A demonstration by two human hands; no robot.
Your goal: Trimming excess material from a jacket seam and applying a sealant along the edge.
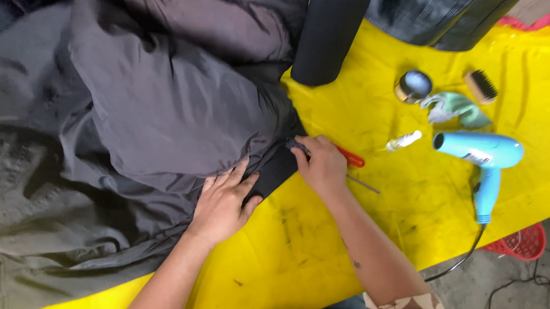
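A dark jacket (161,108) is lying across the yellow bench (321,235), its cuff at centre. The left hand (224,204) is pressing flat, fingers spread; at two o'clock, the right hand (323,165) is pinching fabric beside red-handled scissors (351,157), best kept taut. A blue hairdryer (485,159) is lying at three o'clock.

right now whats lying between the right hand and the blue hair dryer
In the head view, a small clear bottle lies on the yellow table cover between the right hand and the blue hair dryer. Red scissor handles poke out beside the hand.
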